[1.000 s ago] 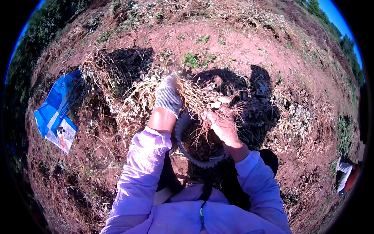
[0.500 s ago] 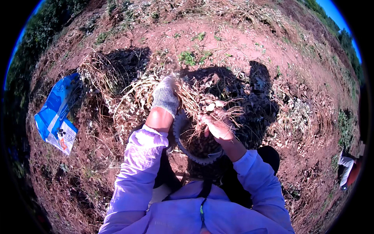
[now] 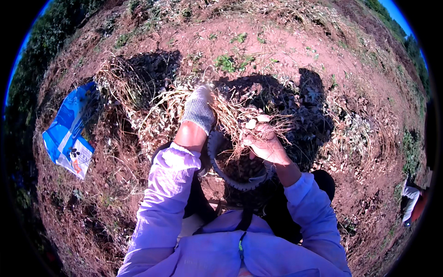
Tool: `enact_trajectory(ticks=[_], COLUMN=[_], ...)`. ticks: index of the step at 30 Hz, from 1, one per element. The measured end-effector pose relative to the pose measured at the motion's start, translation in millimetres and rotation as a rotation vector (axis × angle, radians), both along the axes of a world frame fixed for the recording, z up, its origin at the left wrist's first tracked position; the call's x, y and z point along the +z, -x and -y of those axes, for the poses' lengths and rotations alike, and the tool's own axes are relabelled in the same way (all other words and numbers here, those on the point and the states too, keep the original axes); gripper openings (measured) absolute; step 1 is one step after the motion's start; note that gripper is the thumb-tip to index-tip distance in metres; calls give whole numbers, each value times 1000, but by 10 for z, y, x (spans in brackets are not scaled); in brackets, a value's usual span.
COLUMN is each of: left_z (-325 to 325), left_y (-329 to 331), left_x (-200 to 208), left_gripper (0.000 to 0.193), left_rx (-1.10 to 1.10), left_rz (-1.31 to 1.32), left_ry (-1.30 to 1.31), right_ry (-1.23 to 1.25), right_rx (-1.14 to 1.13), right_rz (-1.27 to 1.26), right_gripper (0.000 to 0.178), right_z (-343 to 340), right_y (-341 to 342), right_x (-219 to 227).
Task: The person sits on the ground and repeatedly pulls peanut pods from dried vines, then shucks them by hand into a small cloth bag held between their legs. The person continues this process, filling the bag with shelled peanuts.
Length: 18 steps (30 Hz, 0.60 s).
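Observation:
My left hand, in a grey knitted glove, is wrapped round the stems of a bunch of dried peanut plants. The roots and pale peanut pods of that bunch point to the right. My right hand is bare, its fingers closed on the peanut pods among the roots. Just below both hands stands a round container with a light, notched rim. Peanuts lie in its shaded inside. Some of the right fingertips are hidden by roots.
A blue and white printed bag lies on the ground at the left. Heaps of dried plants stretch along the far side, with reddish soil beyond. My knees flank the container. At the far right edge, part of another person shows.
The right hand has shifted slightly right and down, still at the pods. The left hand keeps its hold on the stems. The whole view has shifted a little.

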<state>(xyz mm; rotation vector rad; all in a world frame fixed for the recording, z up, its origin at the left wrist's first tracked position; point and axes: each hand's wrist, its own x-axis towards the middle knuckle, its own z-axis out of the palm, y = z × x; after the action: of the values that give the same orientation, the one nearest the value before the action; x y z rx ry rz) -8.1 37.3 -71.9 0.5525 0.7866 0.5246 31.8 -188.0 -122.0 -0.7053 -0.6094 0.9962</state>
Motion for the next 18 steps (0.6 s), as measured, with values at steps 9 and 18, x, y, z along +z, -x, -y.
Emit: enact_trajectory(ticks=[9, 18], left_z=[117, -47], left_y=[95, 115], left_x=[200, 230], left_gripper=[14, 13], left_rx=[-47, 26], left_rz=[99, 144], left_ry=[-102, -85], right_ry=[391, 450], right_rx=[47, 34], right_rz=[477, 726], right_gripper=[33, 47], right_z=[142, 218], right_y=[80, 83], right_x=[-53, -198])
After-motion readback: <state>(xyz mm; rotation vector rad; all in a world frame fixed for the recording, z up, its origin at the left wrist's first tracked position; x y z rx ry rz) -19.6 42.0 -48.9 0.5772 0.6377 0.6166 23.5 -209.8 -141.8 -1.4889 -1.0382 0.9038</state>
